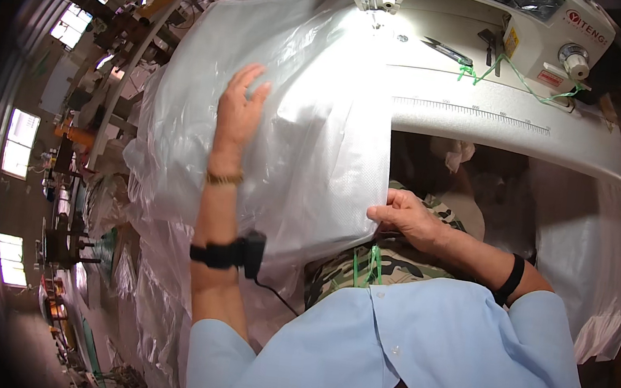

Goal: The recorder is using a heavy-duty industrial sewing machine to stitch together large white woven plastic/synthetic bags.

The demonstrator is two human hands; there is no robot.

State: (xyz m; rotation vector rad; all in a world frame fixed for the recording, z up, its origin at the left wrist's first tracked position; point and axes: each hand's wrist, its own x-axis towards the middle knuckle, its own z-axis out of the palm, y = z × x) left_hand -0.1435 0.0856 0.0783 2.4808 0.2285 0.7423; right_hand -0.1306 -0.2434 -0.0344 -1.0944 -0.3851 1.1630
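Note:
A large white woven plastic sheet [354, 145] with a clear film on it spreads over the machine table and down toward my lap. Its upper end lies under the lit needle area of a white sewing machine [452, 26]. My left hand [239, 113] is over the sheet's left part, fingers stretched and thumb apart, holding nothing; whether it touches the film I cannot tell. At the sheet's right edge, near my lap, my right hand [411, 219] pinches the border between thumb and fingers.
Thread snips [448, 52] and a small dark tool [488, 44] lie on the machine bed, with green string [519, 74] beside them. A ruler scale [473, 109] runs along the bed's front. More white sheeting [588, 249] hangs at the right. Racks [105, 117] stand at the left.

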